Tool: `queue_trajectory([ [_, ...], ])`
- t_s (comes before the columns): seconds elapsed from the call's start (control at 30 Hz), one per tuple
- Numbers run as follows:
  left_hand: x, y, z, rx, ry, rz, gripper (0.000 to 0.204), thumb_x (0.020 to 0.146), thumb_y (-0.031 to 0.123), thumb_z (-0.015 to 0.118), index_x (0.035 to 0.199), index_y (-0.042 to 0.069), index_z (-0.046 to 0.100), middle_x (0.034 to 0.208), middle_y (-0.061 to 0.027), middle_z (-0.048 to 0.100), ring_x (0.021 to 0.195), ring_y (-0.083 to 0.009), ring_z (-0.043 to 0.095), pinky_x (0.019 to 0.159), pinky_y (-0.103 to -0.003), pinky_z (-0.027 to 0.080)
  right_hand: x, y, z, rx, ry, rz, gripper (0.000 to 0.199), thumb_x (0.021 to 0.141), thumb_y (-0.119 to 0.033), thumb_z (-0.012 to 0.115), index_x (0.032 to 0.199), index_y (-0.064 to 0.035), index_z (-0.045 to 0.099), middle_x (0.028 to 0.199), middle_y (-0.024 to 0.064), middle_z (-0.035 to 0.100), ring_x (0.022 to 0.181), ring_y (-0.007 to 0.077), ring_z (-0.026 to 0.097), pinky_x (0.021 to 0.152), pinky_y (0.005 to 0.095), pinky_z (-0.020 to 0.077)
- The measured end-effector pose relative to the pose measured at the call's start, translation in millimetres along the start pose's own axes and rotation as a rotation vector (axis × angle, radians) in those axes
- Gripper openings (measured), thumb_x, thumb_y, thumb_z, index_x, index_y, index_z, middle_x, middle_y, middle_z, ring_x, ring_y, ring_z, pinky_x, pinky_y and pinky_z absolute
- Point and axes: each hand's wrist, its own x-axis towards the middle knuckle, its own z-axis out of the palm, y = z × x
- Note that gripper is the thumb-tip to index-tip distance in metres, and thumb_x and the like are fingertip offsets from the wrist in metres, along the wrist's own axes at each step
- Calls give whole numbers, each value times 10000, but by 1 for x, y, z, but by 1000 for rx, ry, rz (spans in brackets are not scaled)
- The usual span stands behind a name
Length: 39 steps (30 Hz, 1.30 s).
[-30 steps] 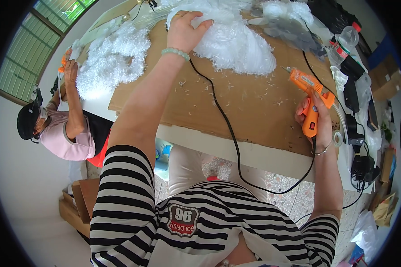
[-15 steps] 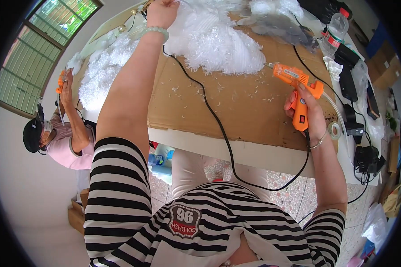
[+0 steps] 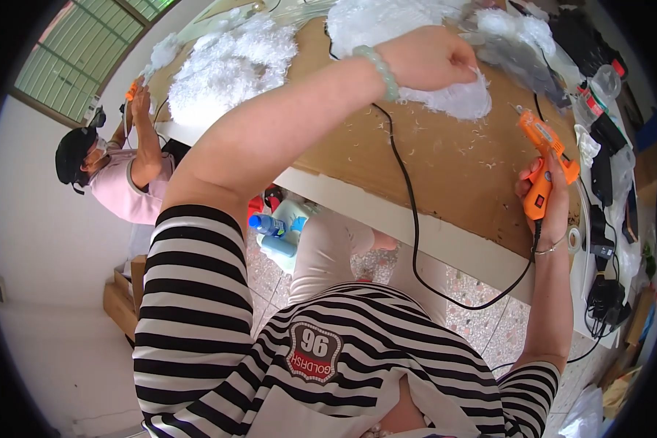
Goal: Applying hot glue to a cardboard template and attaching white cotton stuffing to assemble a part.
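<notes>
My left hand [image 3: 432,60] reaches across to the right over the cardboard, its fingers pinched together at the edge of a white fringed piece [image 3: 463,100]. The fingertips partly hide what they grip. In my right hand [image 3: 557,201] is an orange hot glue gun [image 3: 539,191], held by its handle. Its nozzle points up and left, a short way right of the white piece and apart from it. A black cord runs from the handle's base in a loop over the table's front edge.
Cardboard [image 3: 343,150] with white scraps covers the table. Fluffy white material [image 3: 230,69] lies at left, grey translucent pieces [image 3: 522,66] at back right. A plastic bottle [image 3: 602,91], tape roll [image 3: 574,239] and black adapters [image 3: 607,299] line the right side. A co-worker [image 3: 135,175] holds another orange glue gun.
My left hand has come from the far side to the right and nearer, over the end of the white piece. The glue gun stays in my right hand; the whole view has shifted.
</notes>
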Motion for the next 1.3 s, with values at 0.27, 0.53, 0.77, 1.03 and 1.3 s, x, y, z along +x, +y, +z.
queue_trajectory([
  [0.27, 24, 48, 58, -274, 317, -72, 229, 786, 222, 636, 896, 26, 679, 767, -120, 662, 669, -233, 618, 650, -333, 489, 10, -2, -15, 72, 105, -131, 237, 937, -311, 500, 892, -83, 547, 740, 48, 589, 612, 112, 540, 540, 223, 414],
  [0.53, -5, 35, 41, 116, -47, 337, 260, 800, 75, 587, 1050, 114, 647, 791, -89, 641, 695, -211, 598, 627, -336, 481, 7, -10, -15, 69, 207, -179, 248, 924, -316, 508, 847, -85, 556, 763, 71, 622, 616, 124, 544, 553, 238, 431],
  [0.77, -76, 5, 35, 702, -371, 228, 527, 672, -30, 605, 1168, 140, 560, 844, -92, 626, 889, -287, 594, 753, -384, 490, -1, -5, -3, 6, 154, -156, 221, 928, -275, 507, 900, -59, 545, 799, 32, 590, 741, 138, 617, 579, 243, 465],
  [1.03, -84, 31, 75, 472, -107, 525, 421, 659, 54, 645, 1074, 76, 582, 987, -84, 594, 1010, -277, 552, 833, -385, 470, 5, -5, -14, -87, 37, -131, 219, 927, -284, 513, 921, -68, 546, 790, 36, 595, 711, 133, 615, 569, 239, 459],
  [1.3, -55, 20, 100, 741, -182, 594, 126, 750, 114, 563, 827, 26, 611, 960, -83, 595, 902, -244, 569, 791, -342, 485, 3, -5, -9, 0, -8, -79, 231, 927, -298, 520, 903, -73, 567, 745, 54, 616, 661, 114, 588, 571, 219, 452],
])
